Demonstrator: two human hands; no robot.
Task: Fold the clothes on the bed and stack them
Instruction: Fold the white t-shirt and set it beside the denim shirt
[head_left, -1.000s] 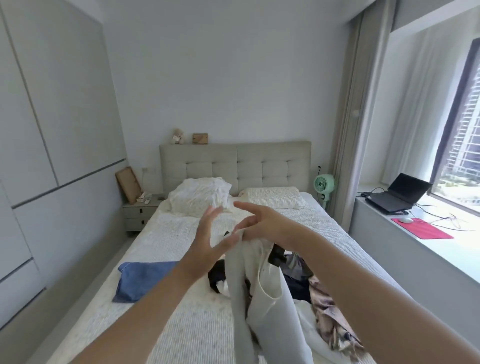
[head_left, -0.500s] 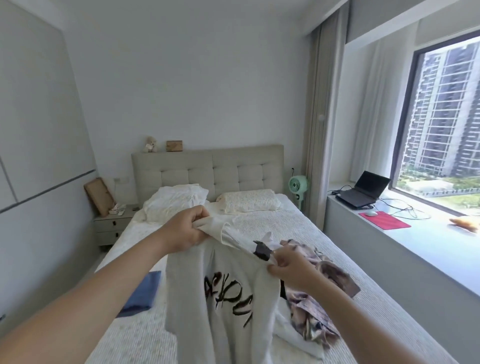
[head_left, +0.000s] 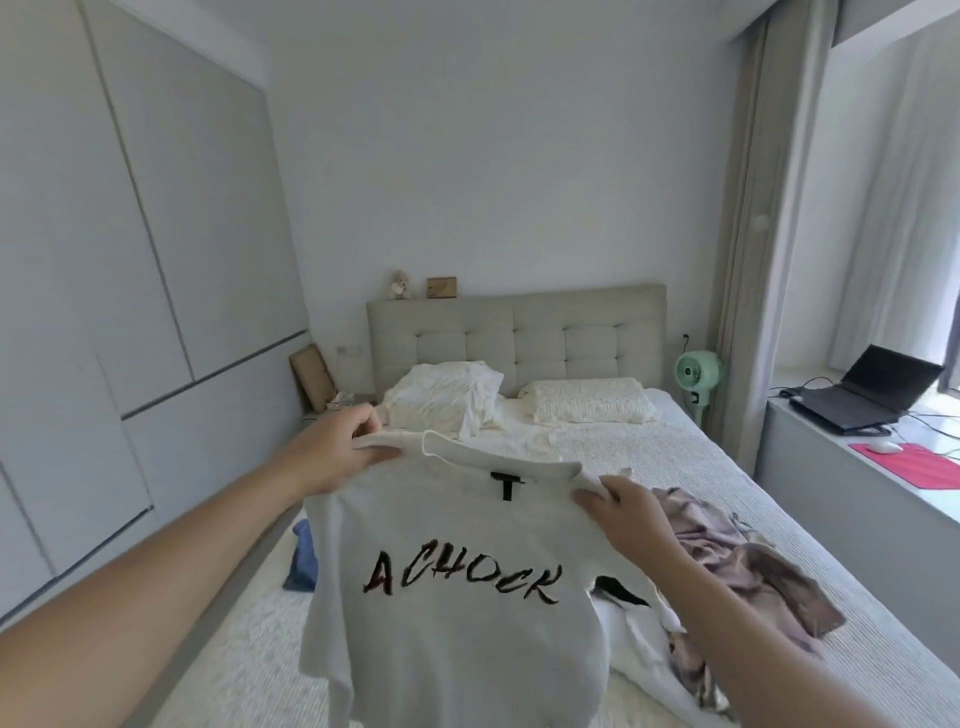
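Note:
A white T-shirt (head_left: 457, 639) with black lettering hangs spread out in front of me above the bed (head_left: 701, 467). My left hand (head_left: 337, 452) grips its left shoulder, and my right hand (head_left: 623, 512) pinches its right shoulder. Behind the shirt on the right lies a heap of unfolded clothes (head_left: 737, 571), brownish-pink on top with white cloth below. A folded blue garment (head_left: 304, 561) peeks out on the bed's left side, mostly hidden by the shirt.
Two pillows (head_left: 587, 400) lie against the padded headboard (head_left: 519, 332). Grey wardrobe doors (head_left: 130, 312) line the left wall. A green fan (head_left: 696, 371) stands right of the bed. A laptop (head_left: 867, 389) and a red mat (head_left: 919, 462) sit on the window ledge.
My left hand took hold of the bunched shirt, and both hands pulled it apart by the shoulders. It now hangs flat with the full lettering showing. My view swung right, then partway back left.

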